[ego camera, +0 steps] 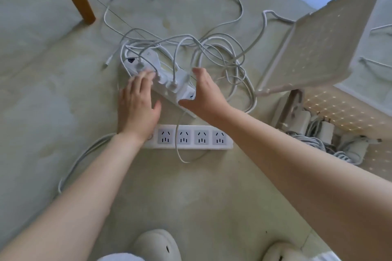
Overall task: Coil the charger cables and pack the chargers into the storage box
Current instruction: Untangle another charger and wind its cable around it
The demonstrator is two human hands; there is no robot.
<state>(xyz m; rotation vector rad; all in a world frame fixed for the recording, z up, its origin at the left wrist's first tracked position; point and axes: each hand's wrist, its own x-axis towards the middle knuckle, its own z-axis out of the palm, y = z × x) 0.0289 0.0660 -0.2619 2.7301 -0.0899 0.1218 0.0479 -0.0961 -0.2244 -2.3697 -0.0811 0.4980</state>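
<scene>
Left hand (137, 104) fingers lie flat: press the power strip (162, 92) down. Right hand (203, 93) fingers are spread, holding nothing: pull the charger (183, 81) straight out.

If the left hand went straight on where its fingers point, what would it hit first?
Most likely the white charger plugged into the far power strip. The left hand has its fingertips at that strip's edge. Depth is unclear, so the strip itself may come first.
</scene>
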